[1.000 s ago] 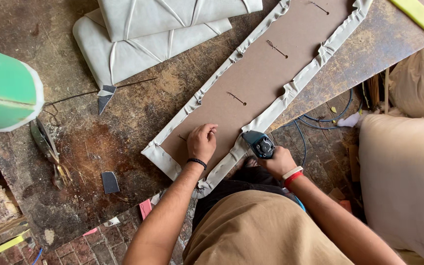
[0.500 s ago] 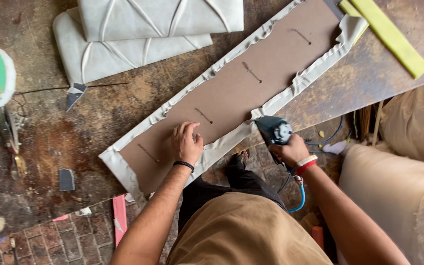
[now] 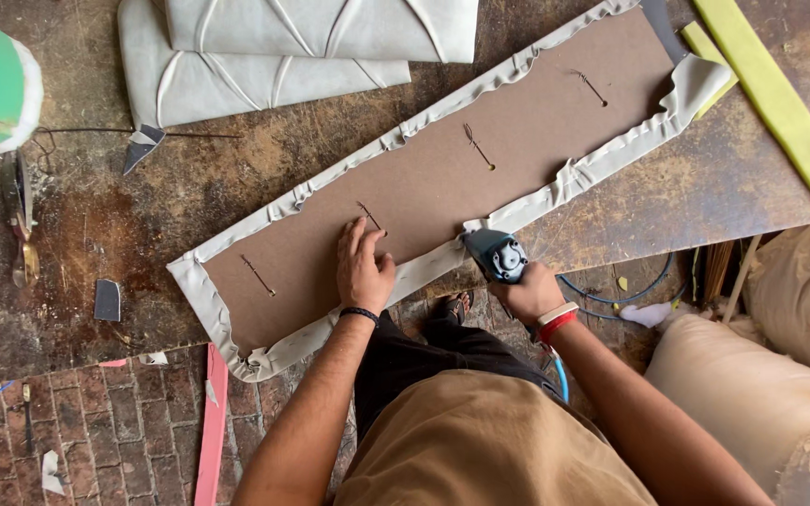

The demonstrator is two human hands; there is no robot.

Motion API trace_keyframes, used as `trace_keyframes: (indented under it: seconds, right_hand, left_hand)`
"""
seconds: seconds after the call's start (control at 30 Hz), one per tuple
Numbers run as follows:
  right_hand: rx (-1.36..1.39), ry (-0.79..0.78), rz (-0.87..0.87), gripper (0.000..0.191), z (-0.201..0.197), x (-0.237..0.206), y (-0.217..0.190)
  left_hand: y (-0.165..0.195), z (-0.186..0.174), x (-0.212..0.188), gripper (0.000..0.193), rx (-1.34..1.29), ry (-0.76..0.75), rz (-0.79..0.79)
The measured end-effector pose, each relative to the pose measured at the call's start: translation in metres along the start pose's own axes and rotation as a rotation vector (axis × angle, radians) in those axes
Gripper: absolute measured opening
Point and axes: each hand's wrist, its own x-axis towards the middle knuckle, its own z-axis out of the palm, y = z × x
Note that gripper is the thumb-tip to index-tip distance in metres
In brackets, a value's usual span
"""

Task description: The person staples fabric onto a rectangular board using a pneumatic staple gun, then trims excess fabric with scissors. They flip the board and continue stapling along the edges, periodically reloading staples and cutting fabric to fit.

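Leftward along the near edge is where both hands have shifted since the earlier frames, the panel now lying more fully in view. Left hand (image 3: 364, 271) lies flat and open on the brown board (image 3: 442, 178), just inboard of the folded grey fabric edge (image 3: 424, 272). Right hand (image 3: 529, 292) is wrapped tight round a blue staple gun (image 3: 494, 253), whose nose touches that fabric beside the left fingertips. To do this well, I judge the flat palm should keep the fold taut, fingers clear of the nose, gun held square to the board.
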Motion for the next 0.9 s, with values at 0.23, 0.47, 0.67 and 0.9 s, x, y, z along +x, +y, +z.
trace_keyframes:
  seconds: [0.23,0.47,0.67,0.9]
  right_hand:
    - [0.086,-0.028,0.157,0.03,-0.022,0.003,0.017]
    - [0.238,0.107,0.169,0.026,-0.062,-0.017,0.03]
    - [0.297,0.153,0.091,0.018,-0.084,-0.013,0.036]
    - [0.375,0.036,0.164,0.014,-0.074,-0.021,0.037]
  left_hand:
    - [0.066,-0.014,-0.005,0.112,0.395,-0.651,-0.026]
    - [0.052,-0.022,-0.011,0.093,0.536,-0.621,0.188]
    - [-0.035,-0.048,-0.037,0.083,0.507,-0.485,0.119]
    - [-0.127,-0.104,-0.08,0.079,0.422,-0.217,-0.047]
